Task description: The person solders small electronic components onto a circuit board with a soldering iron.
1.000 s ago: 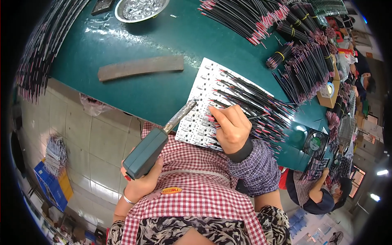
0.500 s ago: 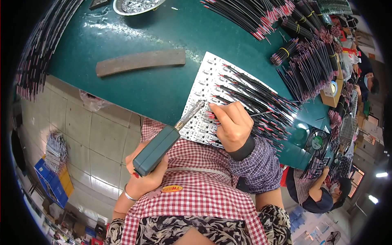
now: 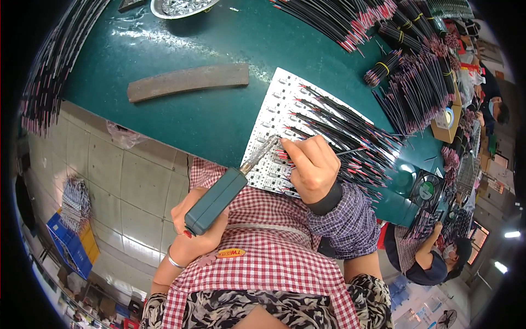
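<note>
My left hand [image 3: 205, 239] is closed round the dark green handle of a soldering iron [image 3: 215, 202]. Its metal tip slants up and right, ending right beside the fingertips of my right hand [image 3: 314, 169]. Those fingers are pinched over a white circuit board panel [image 3: 262, 131], on a thin wire whose end is mostly hidden by them. Rows of small dark components cover the panel. Black wires [image 3: 342, 122] with red ends lie across its right half in several rows, fanning out to the right.
On the green table [image 3: 164, 123] lie a curved brown strip [image 3: 189, 83] and a metal bowl [image 3: 183, 11] of silvery material. Wire bundles [image 3: 379, 70] fill the far right, with a small black fan [image 3: 425, 189] nearer. More wires [image 3: 60, 66] hang at left. A co-worker [image 3: 430, 260] sits at right.
My left hand has shifted the soldering iron slightly up and right, bringing its tip closer to my right fingertips. My right hand stays nearly still.
</note>
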The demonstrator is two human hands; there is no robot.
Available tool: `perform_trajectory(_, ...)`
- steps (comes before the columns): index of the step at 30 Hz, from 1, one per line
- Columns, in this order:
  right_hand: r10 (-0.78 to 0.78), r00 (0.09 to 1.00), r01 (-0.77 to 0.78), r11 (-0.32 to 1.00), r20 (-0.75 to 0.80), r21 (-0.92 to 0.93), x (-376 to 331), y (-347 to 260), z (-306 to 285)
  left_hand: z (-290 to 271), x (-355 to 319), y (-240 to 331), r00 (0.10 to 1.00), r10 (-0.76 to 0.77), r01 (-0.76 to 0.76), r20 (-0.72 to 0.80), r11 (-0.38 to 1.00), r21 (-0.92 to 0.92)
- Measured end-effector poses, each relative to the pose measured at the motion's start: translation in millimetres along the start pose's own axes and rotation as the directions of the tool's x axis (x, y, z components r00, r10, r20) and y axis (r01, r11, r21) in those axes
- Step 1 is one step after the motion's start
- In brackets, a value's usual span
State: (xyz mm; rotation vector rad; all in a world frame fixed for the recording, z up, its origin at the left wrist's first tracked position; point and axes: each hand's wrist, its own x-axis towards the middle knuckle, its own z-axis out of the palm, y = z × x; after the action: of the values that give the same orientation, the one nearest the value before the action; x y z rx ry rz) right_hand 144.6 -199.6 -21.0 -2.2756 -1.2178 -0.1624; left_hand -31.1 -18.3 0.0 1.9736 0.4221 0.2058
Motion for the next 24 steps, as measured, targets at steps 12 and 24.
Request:
perform_trajectory(12,0.002,1.0,-0.002,1.0,-0.003,0.018,-1.1,1.6,-0.1,0.9,-13.0,-9.0,0.998,0.022,-0.022,-0.064,1.0,0.006)
perform_trajectory(24,0.004,1.0,-0.004,0.999,-0.005,0.042,-0.4,1.3,-0.6,-1.8,-7.0,-0.7,0.999,0.044,-0.044,-0.008,0.999,0.009)
